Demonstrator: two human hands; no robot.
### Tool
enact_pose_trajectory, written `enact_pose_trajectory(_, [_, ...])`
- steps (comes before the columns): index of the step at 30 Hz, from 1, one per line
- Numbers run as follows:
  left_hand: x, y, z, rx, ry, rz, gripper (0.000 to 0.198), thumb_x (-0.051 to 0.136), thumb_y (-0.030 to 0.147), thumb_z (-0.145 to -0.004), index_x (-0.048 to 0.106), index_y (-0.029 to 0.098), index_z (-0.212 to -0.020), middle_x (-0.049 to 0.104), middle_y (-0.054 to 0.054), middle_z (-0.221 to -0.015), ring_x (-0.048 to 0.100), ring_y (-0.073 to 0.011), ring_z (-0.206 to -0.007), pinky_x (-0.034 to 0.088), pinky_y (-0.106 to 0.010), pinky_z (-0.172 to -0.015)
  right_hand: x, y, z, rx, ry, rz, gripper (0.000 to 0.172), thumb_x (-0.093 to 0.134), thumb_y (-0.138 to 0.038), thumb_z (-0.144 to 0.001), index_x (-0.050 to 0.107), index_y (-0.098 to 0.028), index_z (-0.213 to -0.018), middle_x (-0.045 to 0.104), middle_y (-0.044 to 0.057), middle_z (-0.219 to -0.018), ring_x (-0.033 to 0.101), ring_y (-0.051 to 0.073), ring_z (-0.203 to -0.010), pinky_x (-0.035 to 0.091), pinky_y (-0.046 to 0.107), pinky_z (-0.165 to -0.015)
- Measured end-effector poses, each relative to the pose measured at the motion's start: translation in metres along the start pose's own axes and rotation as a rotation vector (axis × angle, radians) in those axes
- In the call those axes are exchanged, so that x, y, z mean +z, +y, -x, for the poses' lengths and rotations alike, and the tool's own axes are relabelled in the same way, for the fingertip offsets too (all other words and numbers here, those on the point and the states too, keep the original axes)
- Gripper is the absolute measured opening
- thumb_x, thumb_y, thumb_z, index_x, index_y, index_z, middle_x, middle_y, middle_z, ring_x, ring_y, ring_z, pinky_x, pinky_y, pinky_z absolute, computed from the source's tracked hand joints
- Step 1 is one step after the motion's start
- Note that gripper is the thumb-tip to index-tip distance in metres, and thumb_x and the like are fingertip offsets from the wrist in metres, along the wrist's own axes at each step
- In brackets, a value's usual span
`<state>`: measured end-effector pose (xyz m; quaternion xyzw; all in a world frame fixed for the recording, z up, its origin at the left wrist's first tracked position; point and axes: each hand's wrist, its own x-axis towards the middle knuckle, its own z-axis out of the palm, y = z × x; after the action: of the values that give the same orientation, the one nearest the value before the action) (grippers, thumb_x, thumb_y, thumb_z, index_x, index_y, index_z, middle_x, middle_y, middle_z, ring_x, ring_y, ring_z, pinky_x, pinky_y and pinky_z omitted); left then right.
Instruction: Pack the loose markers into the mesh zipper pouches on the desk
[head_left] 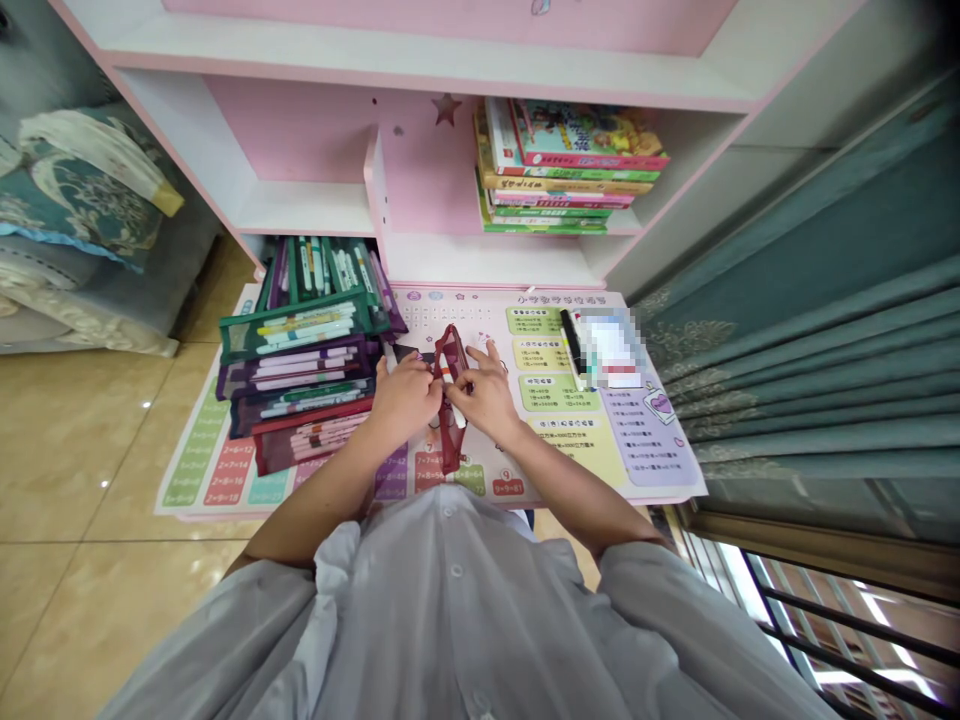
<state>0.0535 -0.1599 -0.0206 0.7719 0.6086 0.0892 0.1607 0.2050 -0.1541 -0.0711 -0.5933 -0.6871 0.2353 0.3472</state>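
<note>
A red mesh pouch [451,440] with a white pen or marker partly inside lies in front of my body on the printed desk mat [480,310]. My left hand [409,395] is closed on the pouch's left edge. From the other side, my right hand [486,395] pinches at the pouch's opening, close to the marker, with some fingers spread. Just left of my left hand are stacked mesh pouches full of markers: a green one [300,325], a purple one [300,368] and a red one [311,435]. A dark flat item shows partly behind my left hand.
A stack of books [562,180] sits on the pink and white shelf [487,260] behind the desk. At the mat's right lie a black marker [572,340] and a blurred-out item [611,345]. Teal curtains [787,330] hang at the right; a sofa [180,290] stands at the left.
</note>
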Motion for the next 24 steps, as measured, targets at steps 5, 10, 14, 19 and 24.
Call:
enact_pose_trajectory(5, [-0.001,0.0,0.0,-0.01,-0.004,-0.002,0.034,0.043,0.024,-0.092,0.074,0.02,-0.078,0.071,-0.01,-0.118,0.05,-0.028,-0.133,0.023,-0.062,-0.116,0.0,-0.002,0.002,-0.033,-0.082,0.043,0.018,0.071,-0.024,-0.071,0.063,-0.02,-0.056,0.054,0.009,-0.142,0.021,0.038,-0.149,0.024,0.064,-0.115])
enact_pose_trajectory(10, [0.001,-0.002,-0.001,-0.017,-0.005,-0.009,0.033,0.043,0.025,-0.092,0.075,0.021,-0.082,0.07,-0.009,-0.119,0.05,-0.0279,-0.133,0.024,-0.062,-0.116,0.002,0.002,0.002,-0.051,-0.078,0.05,0.016,0.071,-0.024,-0.071,0.064,-0.02,-0.057,0.055,0.008,-0.14,0.021,0.038,-0.149,0.025,0.064,-0.116])
enact_pose_trajectory(14, [0.002,-0.004,-0.001,-0.01,0.001,-0.008,0.033,0.044,0.024,-0.092,0.074,0.021,-0.08,0.071,-0.01,-0.119,0.05,-0.0276,-0.133,0.024,-0.062,-0.116,0.002,0.005,0.0,-0.091,-0.031,0.038,0.014,0.072,-0.023,-0.069,0.064,-0.021,-0.058,0.055,0.006,-0.14,0.026,0.036,-0.148,0.025,0.061,-0.118])
enact_pose_trajectory(19, [-0.001,-0.003,0.0,-0.014,-0.001,0.004,0.034,0.043,0.024,-0.093,0.073,0.021,-0.078,0.071,-0.009,-0.118,0.049,-0.027,-0.134,0.024,-0.062,-0.116,-0.012,0.006,-0.006,-0.195,0.089,-0.006,0.013,0.066,-0.024,-0.078,0.065,-0.022,-0.065,0.057,0.008,-0.138,0.028,0.033,-0.147,0.027,0.058,-0.119])
enact_pose_trajectory(24, [-0.003,-0.002,0.0,-0.019,-0.014,0.003,0.035,0.043,0.026,-0.093,0.074,0.021,-0.079,0.071,-0.009,-0.119,0.049,-0.0286,-0.134,0.024,-0.064,-0.115,-0.051,0.035,-0.029,-0.091,0.328,0.142,0.013,0.061,-0.028,-0.082,0.065,-0.021,-0.073,0.058,0.011,-0.134,0.03,0.034,-0.145,0.022,0.065,-0.117])
